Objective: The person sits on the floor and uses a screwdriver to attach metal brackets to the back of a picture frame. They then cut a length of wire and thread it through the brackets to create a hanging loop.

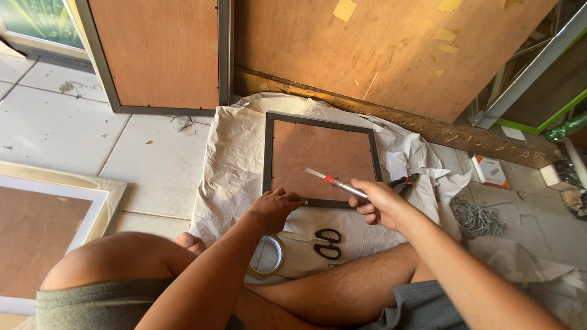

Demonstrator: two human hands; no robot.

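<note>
A tiled floor point(67, 131) with big plywood boards point(391, 49) leaning along the wall; a person sits cross-legged on it. Spread before them is crumpled paper point(232, 159), and on it lies a dark frame point(268, 153), face down, its brown backing board already seated inside.

The left hand point(276, 206) is closed down on the frame's near edge, fingers curled over something too small to make out. The right hand point(382, 203) is wrapped around a metal-handled tool point(342, 186), its flat blade over the backing.

Judging by this, the backing is in; fastening along the near edge looks in hand, and no fixings can be seen on the other sides.

Pliers point(405, 181) lie half hidden behind the right hand. Scissors point(325, 243) and a tape roll point(267, 255) sit near the legs, the roll partly covered by the left forearm.
</note>
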